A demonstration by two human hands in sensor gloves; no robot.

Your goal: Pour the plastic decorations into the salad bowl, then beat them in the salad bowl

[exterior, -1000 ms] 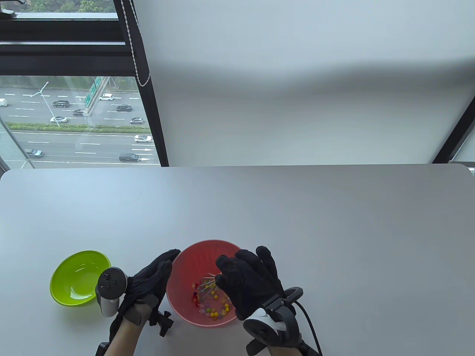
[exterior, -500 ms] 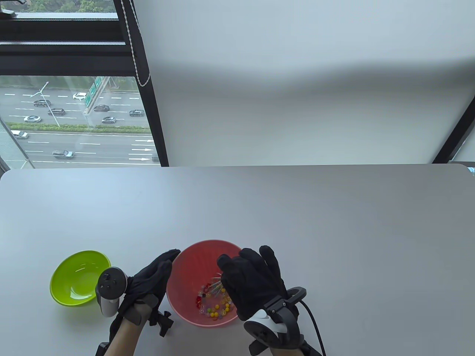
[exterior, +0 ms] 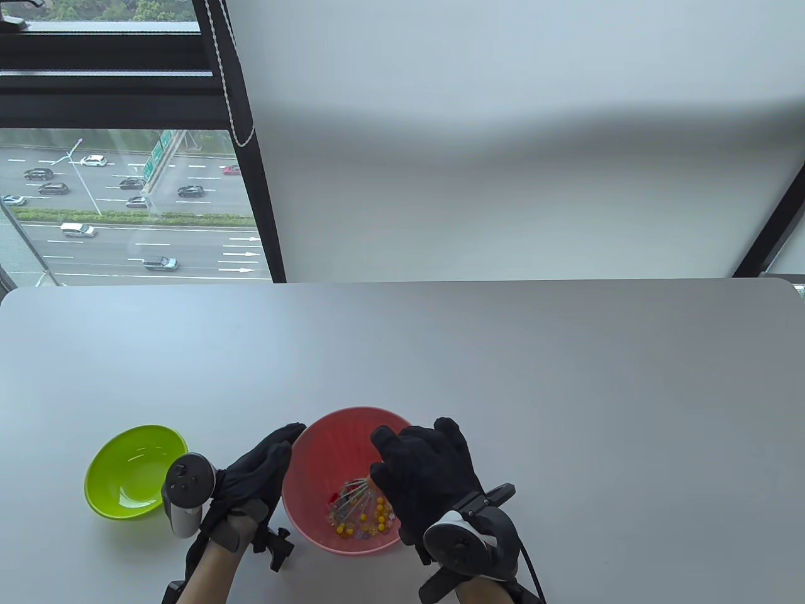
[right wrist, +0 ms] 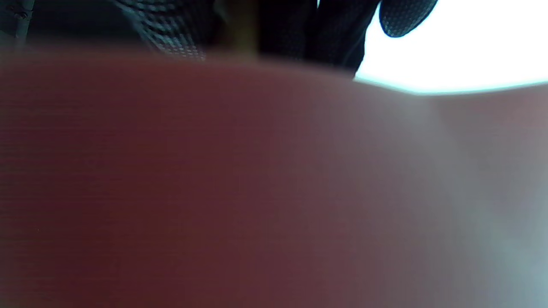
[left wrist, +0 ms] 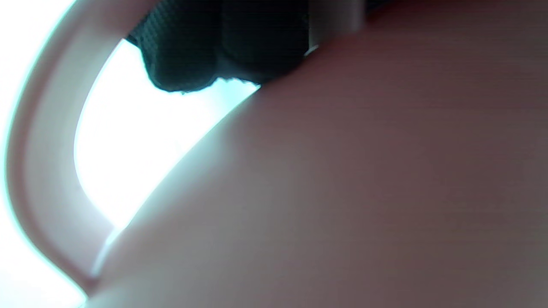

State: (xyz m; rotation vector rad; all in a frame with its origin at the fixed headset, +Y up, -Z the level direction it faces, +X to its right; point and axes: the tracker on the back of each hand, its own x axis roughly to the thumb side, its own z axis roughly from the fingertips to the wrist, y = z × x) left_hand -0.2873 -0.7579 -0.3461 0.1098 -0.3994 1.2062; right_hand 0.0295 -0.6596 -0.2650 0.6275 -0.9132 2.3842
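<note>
The right hand point(exterior: 427, 481) hung over the pink salad bowl point(exterior: 314, 440), its fingers curled down round the handle of a wire whisk point(exterior: 352, 494); the handle itself was hidden under the glove, so the grip looked closed on it rather than plainly shown. The whisk's wires reached out left of that hand into the bowl's bottom, among the plastic decorations point(exterior: 365, 519), small yellow, red and clear beads lying just below and left of the fingers. The left hand point(exterior: 255, 472) lay against the bowl's outer left wall with its fingers straight and together, pressing the rim. In the left wrist view the bowl's wall point(left wrist: 342, 192) filled the picture, blurred, with the gloved fingers point(left wrist: 205, 47) at the top. Left of that hand stood a green bowl point(exterior: 135, 469) on the table point(exterior: 503, 377).
</note>
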